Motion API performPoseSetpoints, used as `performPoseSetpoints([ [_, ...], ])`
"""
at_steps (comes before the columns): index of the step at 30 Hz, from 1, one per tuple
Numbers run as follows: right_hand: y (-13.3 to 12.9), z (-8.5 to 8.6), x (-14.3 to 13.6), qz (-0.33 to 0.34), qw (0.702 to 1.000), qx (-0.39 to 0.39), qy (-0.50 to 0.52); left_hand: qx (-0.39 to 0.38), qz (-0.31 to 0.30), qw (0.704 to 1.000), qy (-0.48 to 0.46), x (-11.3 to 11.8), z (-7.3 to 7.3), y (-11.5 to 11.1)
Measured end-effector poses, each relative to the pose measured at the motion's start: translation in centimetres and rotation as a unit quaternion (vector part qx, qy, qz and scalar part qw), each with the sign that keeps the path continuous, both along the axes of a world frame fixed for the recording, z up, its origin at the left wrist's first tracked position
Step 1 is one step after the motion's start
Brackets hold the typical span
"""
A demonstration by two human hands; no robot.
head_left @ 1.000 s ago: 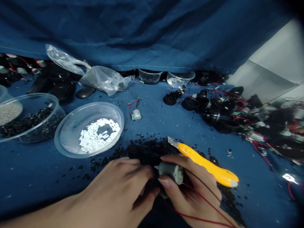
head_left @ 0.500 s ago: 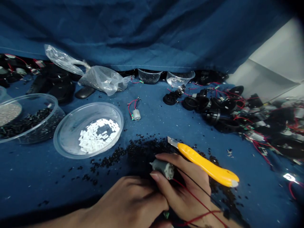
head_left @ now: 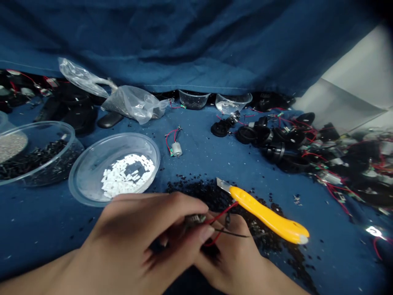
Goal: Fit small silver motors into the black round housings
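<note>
My left hand is closed, pinching a small circuit board between thumb and forefinger. Red wires and a black wire run from the board across my right hand. Behind and against the left one, my right hand is curled, its fingers mostly hidden. The small motor seen in it half a second ago is now covered by the hands. Just beyond my right hand lies a yellow utility knife, blade out, over scattered black bits.
A clear bowl of white pieces stands left, near my left hand. Farther left is a tub of black pieces. A loose motor with wires lies ahead. Black housings pile up at right, and a plastic bag lies at the back.
My left hand has risen and moved over the right one, bringing the circuit board up in its pinch. The right hand has turned, and the motor has gone out of sight.
</note>
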State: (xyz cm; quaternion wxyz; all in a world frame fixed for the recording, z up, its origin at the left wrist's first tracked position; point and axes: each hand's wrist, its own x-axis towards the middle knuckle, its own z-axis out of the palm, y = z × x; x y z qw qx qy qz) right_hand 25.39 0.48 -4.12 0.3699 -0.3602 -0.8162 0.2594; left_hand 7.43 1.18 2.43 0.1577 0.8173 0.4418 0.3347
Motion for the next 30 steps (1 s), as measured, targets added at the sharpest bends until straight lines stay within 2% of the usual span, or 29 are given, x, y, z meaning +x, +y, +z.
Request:
performPoseSetpoints([
  [3, -0.1, 0.1, -0.1, 0.022, 0.999, -0.019, -0.014, 0.019, 0.020, 0.999, 0.019, 0.0, -0.2, 1.2],
  [7, -0.4, 0.1, 0.0, 0.025, 0.999, -0.012, -0.023, -0.007, 0.012, 1.000, 0.020, 0.0, -0.5, 2.1],
  [14, -0.8, 0.4, 0.3, -0.004, 0.999, 0.012, -0.034, -0.015, -0.041, 0.999, 0.022, -0.1, -1.6, 2.5],
  [17, -0.9, 0.5, 0.1, 0.007, 1.000, 0.013, -0.024, -0.023, -0.058, 0.998, 0.023, -0.1, -2.2, 2.5],
  [21, -0.7, 0.5, 0.1, 0.047, 0.998, -0.032, 0.001, -0.039, -0.094, 0.994, 0.033, -0.1, -2.7, 2.6],
  [30, -1.2, 0.2, 0.5, 0.035, 0.993, -0.090, 0.065, -0.111, -0.145, 0.982, 0.052, -0.3, -2.0, 3.1],
])
